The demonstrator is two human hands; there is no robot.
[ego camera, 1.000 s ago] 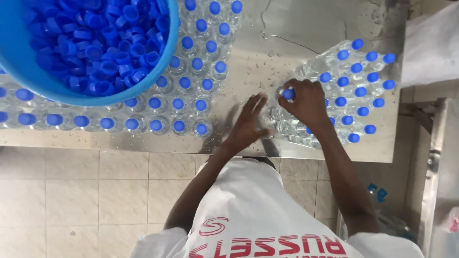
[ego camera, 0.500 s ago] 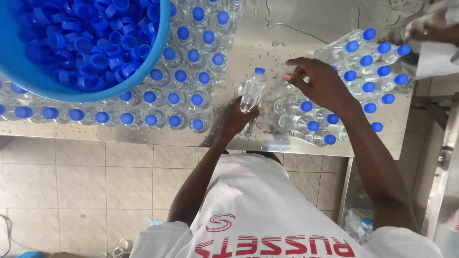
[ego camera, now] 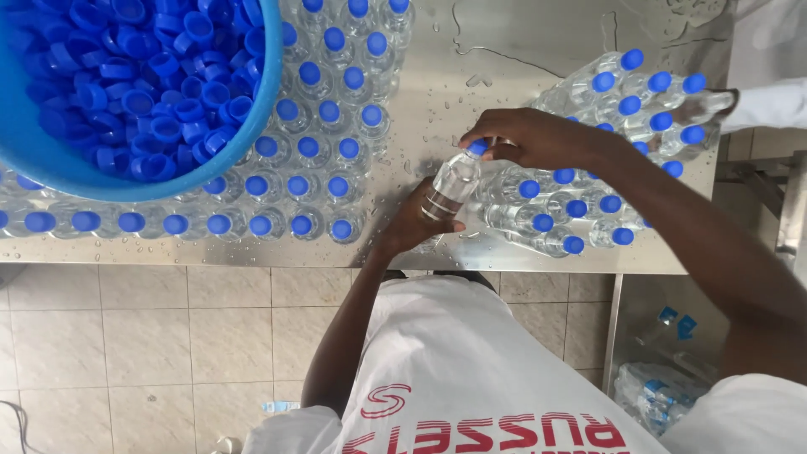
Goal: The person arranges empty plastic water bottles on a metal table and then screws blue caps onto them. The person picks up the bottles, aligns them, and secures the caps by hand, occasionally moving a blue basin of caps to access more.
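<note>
A small clear water bottle point(ego camera: 450, 185) with a blue cap is held tilted over the wet steel table point(ego camera: 504, 50). My left hand point(ego camera: 412, 225) grips its body from below. My right hand point(ego camera: 530, 139) comes in from the right, fingertips pinched on the blue cap. Just right of the bottle, a pile of capped bottles point(ego camera: 588, 202) lies on its side. To the left, rows of upright blue-capped bottles point(ego camera: 311, 176) stand on the table.
A big blue basin point(ego camera: 267, 92) full of loose blue caps point(ego camera: 126, 84) sits at the top left, over the upright bottles. Another person's white sleeve point(ego camera: 769, 105) reaches in at the right edge. Wrapped bottles point(ego camera: 664, 395) lie on the tiled floor below.
My left hand has taken a bottle from the lying pile and brought it in front of me. My right hand has moved from the pile onto the bottle's cap.
</note>
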